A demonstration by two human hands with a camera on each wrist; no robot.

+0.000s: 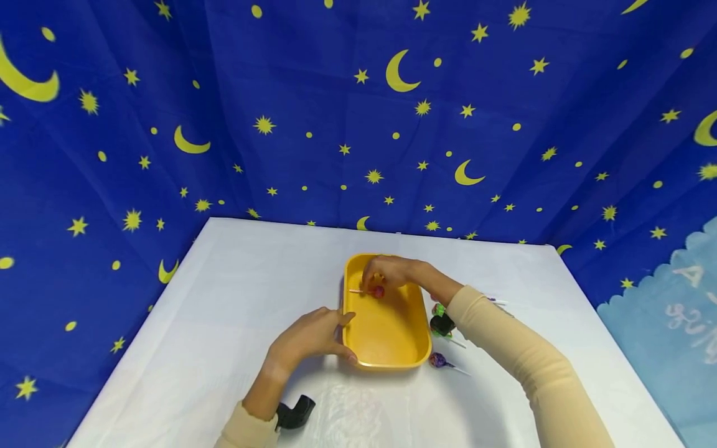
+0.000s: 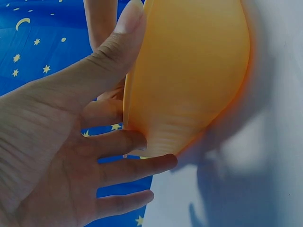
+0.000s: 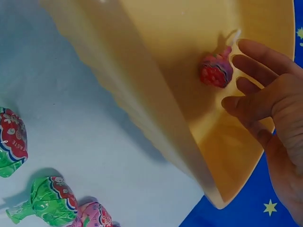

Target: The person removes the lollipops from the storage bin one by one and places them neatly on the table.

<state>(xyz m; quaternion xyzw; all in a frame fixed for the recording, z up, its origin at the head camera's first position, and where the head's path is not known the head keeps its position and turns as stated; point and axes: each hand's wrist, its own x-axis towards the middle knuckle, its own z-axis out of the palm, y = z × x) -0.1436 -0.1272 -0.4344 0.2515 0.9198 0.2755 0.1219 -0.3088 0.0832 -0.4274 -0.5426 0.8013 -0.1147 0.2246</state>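
Note:
A yellow tray point(image 1: 386, 339) stands on the white table. My left hand point(image 1: 310, 336) is at its left side near the front corner, fingers spread, thumb and index finger at the rim; in the left wrist view the other fingers extend along the outer wall. My right hand point(image 1: 389, 272) reaches into the far part of the tray. There, a lollipop point(image 3: 216, 71) in a red and purple wrapper lies on the tray floor, its white stick towards the far left. The right fingertips are close beside it, with a gap between thumb and fingers.
Right of the tray lie several wrapped lollipops, among them a purple one point(image 1: 438, 359), a green and red one point(image 3: 53, 201) and a pink one point(image 3: 96, 215). My right forearm partly covers this group. A blue star-patterned cloth point(image 1: 336, 112) hangs behind the table.

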